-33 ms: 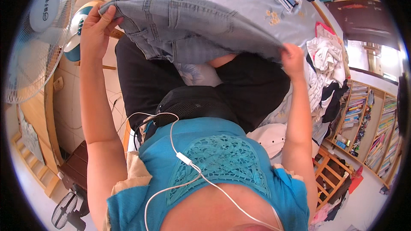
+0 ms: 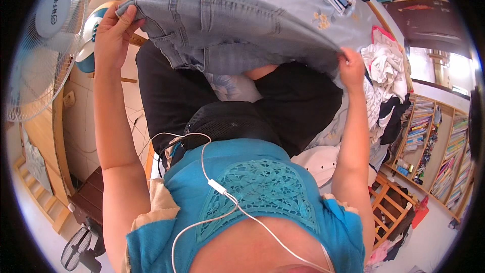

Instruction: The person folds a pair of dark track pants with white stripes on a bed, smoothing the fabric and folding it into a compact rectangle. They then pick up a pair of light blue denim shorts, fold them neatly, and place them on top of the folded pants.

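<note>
With the fingers of your left hand [image 2: 112,36] pinching one end, a faded blue-grey, thick-seamed denim garment [image 2: 227,28] stretches in a drooping band over your black cloth trousers [image 2: 169,83]; your right hand [image 2: 352,70], slightly farther out than before, grips the other end, near crumpled white fabric [image 2: 386,65].

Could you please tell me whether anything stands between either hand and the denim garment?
Nothing visible does: the left hand and the right hand each hold an end of the denim garment directly.
</note>
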Tool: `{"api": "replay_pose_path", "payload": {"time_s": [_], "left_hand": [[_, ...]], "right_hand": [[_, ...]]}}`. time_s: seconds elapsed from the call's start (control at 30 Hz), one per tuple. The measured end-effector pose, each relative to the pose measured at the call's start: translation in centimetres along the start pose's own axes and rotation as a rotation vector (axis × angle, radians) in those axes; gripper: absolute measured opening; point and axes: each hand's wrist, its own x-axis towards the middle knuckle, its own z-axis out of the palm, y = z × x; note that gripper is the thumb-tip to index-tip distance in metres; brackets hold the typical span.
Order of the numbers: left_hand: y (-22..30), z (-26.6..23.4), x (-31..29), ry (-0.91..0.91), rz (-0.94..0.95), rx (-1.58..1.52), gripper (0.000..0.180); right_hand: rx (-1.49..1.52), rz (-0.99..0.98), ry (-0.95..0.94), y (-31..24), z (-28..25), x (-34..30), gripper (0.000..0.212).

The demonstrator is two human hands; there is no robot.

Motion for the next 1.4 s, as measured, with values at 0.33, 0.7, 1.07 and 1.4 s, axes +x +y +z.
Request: {"api": "replay_pose_path", "payload": {"time_s": [0.33,0.7,1.07,1.4], "left_hand": [[3.3,-0.1,3.6,-0.114,0.150,-0.177,0.023],[10.3,4.6,3.6,0.131,0.836,0.925,0.015],[10.5,12.6,7.3,-0.221,0.881,0.812,0.018],[4.8,18.3,18.5,-0.436,0.862,0.740,0.023]], "right_hand": [[0.038,0.046,0.200,-0.8,-8.3,2.6,0.015],[-0.143,-0.022,0.338,-5.8,-19.3,5.3,0.022],[-0.205,0.133,0.181,1.2,-20.4,7.8,0.023],[-0.639,0.030,0.685,11.1,-24.1,7.9,0.019]]}}
